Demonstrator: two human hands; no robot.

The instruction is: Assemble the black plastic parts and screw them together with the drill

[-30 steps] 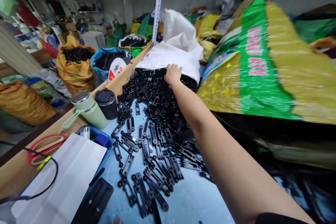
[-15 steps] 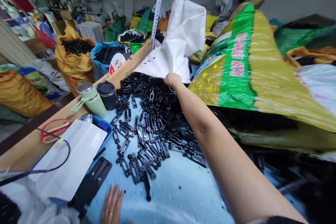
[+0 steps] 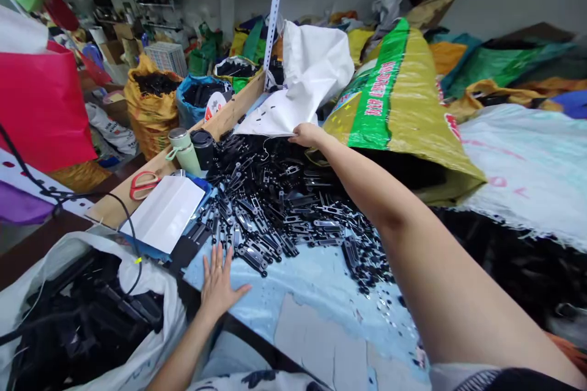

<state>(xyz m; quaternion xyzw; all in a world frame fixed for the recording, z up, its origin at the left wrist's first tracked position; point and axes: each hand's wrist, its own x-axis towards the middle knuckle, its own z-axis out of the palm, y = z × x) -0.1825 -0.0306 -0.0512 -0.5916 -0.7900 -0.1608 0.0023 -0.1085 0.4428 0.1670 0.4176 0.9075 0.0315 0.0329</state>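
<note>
With my right arm stretched far across the table, my right hand (image 3: 306,134) grips the near edge of a white woven sack (image 3: 300,98). Black plastic parts (image 3: 270,195), long and slotted, lie heaped below the sack's mouth and spread toward me over the blue tabletop (image 3: 316,269). My left hand (image 3: 219,284) rests flat near the table's front edge, fingers spread, holding nothing. Its fingertips are close to the nearest black parts and a flat black piece (image 3: 190,247).
Left of the heap are a green flask (image 3: 184,153), a black cup (image 3: 202,148), red scissors (image 3: 144,185) and a white box (image 3: 162,211). An open yellow-green sack (image 3: 403,116) lies at right. A white bag of black parts (image 3: 92,317) stands at lower left.
The camera view has shifted, showing more of the near table edge and the lower-left bag. My right hand still grips the white sack, whose raised top has sunk lower. My left hand stays flat.
</note>
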